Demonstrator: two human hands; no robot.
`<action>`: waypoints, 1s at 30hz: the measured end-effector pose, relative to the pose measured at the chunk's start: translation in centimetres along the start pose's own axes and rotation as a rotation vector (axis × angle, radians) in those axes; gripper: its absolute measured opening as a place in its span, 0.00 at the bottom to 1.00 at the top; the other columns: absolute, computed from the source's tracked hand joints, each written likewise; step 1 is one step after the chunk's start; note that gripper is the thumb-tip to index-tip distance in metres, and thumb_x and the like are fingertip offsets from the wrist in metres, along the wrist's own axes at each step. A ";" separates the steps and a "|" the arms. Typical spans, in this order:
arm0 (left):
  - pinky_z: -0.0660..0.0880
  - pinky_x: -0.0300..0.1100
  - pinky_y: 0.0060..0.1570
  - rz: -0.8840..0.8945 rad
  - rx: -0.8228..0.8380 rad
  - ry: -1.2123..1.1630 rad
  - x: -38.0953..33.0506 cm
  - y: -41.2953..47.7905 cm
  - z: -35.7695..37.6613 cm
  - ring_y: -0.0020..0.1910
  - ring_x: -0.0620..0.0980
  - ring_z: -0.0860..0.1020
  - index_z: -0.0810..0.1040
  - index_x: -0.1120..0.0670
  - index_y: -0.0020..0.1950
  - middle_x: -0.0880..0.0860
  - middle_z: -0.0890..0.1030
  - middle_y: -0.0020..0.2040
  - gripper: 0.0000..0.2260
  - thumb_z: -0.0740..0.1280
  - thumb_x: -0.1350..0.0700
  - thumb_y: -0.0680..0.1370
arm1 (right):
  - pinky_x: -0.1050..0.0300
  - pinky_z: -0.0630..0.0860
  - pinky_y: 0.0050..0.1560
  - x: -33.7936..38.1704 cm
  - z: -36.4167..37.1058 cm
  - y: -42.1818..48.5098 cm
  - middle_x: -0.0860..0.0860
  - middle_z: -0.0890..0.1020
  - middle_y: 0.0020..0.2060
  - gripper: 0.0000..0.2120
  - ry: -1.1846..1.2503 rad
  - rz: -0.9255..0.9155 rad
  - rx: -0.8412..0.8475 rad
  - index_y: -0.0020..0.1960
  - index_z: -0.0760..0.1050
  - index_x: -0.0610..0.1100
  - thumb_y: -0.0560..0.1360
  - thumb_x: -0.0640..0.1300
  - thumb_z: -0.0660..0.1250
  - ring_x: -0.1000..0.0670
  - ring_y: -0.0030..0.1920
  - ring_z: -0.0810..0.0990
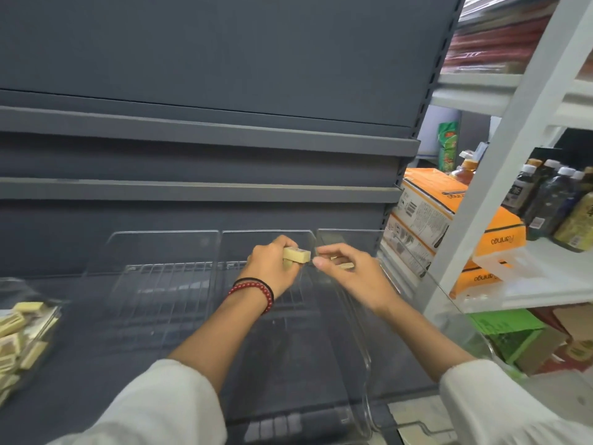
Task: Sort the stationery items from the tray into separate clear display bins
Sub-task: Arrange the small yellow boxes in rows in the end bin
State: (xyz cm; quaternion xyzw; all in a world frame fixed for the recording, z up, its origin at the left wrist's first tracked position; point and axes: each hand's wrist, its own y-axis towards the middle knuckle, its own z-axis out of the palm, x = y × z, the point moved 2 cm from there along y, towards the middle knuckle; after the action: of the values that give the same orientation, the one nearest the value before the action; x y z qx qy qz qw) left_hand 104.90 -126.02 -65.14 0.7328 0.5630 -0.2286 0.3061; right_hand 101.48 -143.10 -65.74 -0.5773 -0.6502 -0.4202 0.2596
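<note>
1. Your left hand [272,268] grips a few small cream erasers [296,254] in curled fingers. Your right hand [353,274] holds a single eraser [345,267] tucked under its fingers, with thumb and first finger pinched together.
2. Both hands are up over the wall between the middle clear bin [244,242] and the right clear bin [346,236], which sit on the dark grey shelf [80,332].
3. Many more erasers lie in a heap in the tray [54,316], far off to your left on the same shelf.
4. These erasers look light and small. They are probably a bit squashy but keep their shape, so they should not break if they drop.
5. Take each one by its two long flat sides, between thumb and finger. A handful can slip out, so I think a few at a time is safer.
6. The bins look hard and smooth. Erasers may slide or bounce in them, so put them down low.
7. Each eraser has a small printed patch on top, but it is too blurry to read.
8. The orange boxes [449,200] on your right have writing that shows upside down, and I cannot read it for sure. The labels on the bottles [552,194] are too small to read.
</note>
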 end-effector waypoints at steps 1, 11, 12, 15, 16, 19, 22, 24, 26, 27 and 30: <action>0.78 0.48 0.48 0.023 0.002 0.028 -0.2 -0.1 -0.1 0.45 0.54 0.80 0.75 0.44 0.54 0.51 0.82 0.45 0.09 0.66 0.48 0.75 | 0.66 0.74 0.53 0.6 0.3 0.0 0.58 0.83 0.48 0.12 0.016 -0.006 0.000 0.54 0.81 0.53 0.72 0.54 0.72 0.61 0.49 0.80; 0.78 0.48 0.47 0.111 -0.014 0.071 -0.5 -0.1 -0.6 0.47 0.54 0.79 0.72 0.45 0.60 0.51 0.81 0.49 0.14 0.66 0.53 0.75 | 0.63 0.76 0.50 2.1 2.1 0.1 0.61 0.83 0.45 0.13 -0.032 0.016 -0.087 0.54 0.80 0.55 0.71 0.56 0.73 0.59 0.46 0.80; 0.78 0.48 0.47 0.119 -0.009 0.087 -0.4 -0.1 -0.5 0.47 0.54 0.79 0.72 0.44 0.60 0.50 0.81 0.50 0.14 0.66 0.53 0.75 | 0.58 0.78 0.50 2.0 2.2 0.1 0.62 0.82 0.44 0.11 -0.086 0.024 -0.090 0.51 0.80 0.57 0.70 0.57 0.72 0.59 0.45 0.80; 0.77 0.48 0.48 0.143 -0.010 0.083 -0.1 0.1 -0.3 0.47 0.52 0.79 0.71 0.43 0.60 0.46 0.81 0.52 0.14 0.67 0.51 0.75 | 0.54 0.79 0.45 2.1 1.7 0.2 0.64 0.82 0.40 0.08 -0.173 0.040 -0.173 0.46 0.79 0.59 0.67 0.56 0.72 0.61 0.41 0.80; 0.77 0.49 0.49 0.143 -0.011 0.067 0.0 0.2 -0.3 0.47 0.52 0.79 0.70 0.42 0.61 0.43 0.81 0.52 0.16 0.67 0.51 0.75 | 0.55 0.79 0.44 2.1 1.5 0.3 0.63 0.81 0.41 0.09 -0.172 0.038 -0.206 0.46 0.78 0.59 0.67 0.55 0.72 0.61 0.39 0.80; 0.76 0.48 0.51 0.129 -0.025 0.030 0.2 0.6 0.0 0.48 0.50 0.79 0.70 0.42 0.61 0.39 0.80 0.50 0.16 0.68 0.49 0.75 | 0.57 0.76 0.42 1.5 0.8 0.6 0.59 0.78 0.45 0.11 -0.158 0.011 -0.311 0.48 0.76 0.55 0.66 0.50 0.73 0.58 0.38 0.77; 0.76 0.47 0.52 0.121 -0.028 0.026 0.5 0.8 0.1 0.47 0.49 0.78 0.72 0.42 0.58 0.38 0.79 0.50 0.12 0.68 0.48 0.75 | 0.61 0.72 0.43 0.1 0.0 0.9 0.56 0.75 0.48 0.11 -0.186 0.004 -0.382 0.50 0.75 0.52 0.69 0.47 0.72 0.58 0.41 0.75; 0.76 0.47 0.52 0.126 -0.026 0.025 0.6 0.8 0.2 0.47 0.48 0.78 0.72 0.42 0.57 0.39 0.79 0.51 0.12 0.68 0.48 0.75 | 0.60 0.74 0.46 -1.4 -0.5 1.1 0.55 0.77 0.49 0.12 -0.176 0.032 -0.360 0.52 0.72 0.50 0.72 0.47 0.72 0.57 0.45 0.77; 0.76 0.45 0.52 0.133 -0.026 0.029 0.5 0.8 0.2 0.46 0.47 0.77 0.72 0.43 0.58 0.39 0.79 0.52 0.11 0.68 0.48 0.76 | 0.52 0.78 0.51 -3.0 -0.9 1.2 0.52 0.80 0.48 0.12 -0.175 0.088 -0.312 0.55 0.70 0.46 0.75 0.46 0.70 0.52 0.49 0.80; 0.76 0.45 0.51 0.138 -0.028 0.031 0.5 0.8 0.2 0.46 0.47 0.77 0.73 0.43 0.58 0.39 0.79 0.52 0.11 0.68 0.48 0.76 | 0.50 0.78 0.51 -3.7 -1.1 1.1 0.51 0.81 0.47 0.12 -0.188 0.111 -0.292 0.55 0.69 0.44 0.76 0.45 0.69 0.51 0.49 0.80; 0.75 0.43 0.51 0.148 -0.021 0.044 0.5 0.8 0.5 0.45 0.46 0.76 0.72 0.44 0.58 0.39 0.79 0.52 0.12 0.67 0.48 0.76 | 0.60 0.76 0.43 -4.9 -1.6 0.7 0.51 0.80 0.47 0.10 -0.271 0.126 -0.235 0.54 0.69 0.45 0.77 0.43 0.68 0.51 0.46 0.79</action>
State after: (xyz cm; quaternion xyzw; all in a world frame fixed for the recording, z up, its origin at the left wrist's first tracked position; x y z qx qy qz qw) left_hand 105.81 -126.18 -65.66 0.7739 0.5165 -0.1831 0.3175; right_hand 102.95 -147.03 -68.77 -0.6946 -0.5881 -0.3947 0.1261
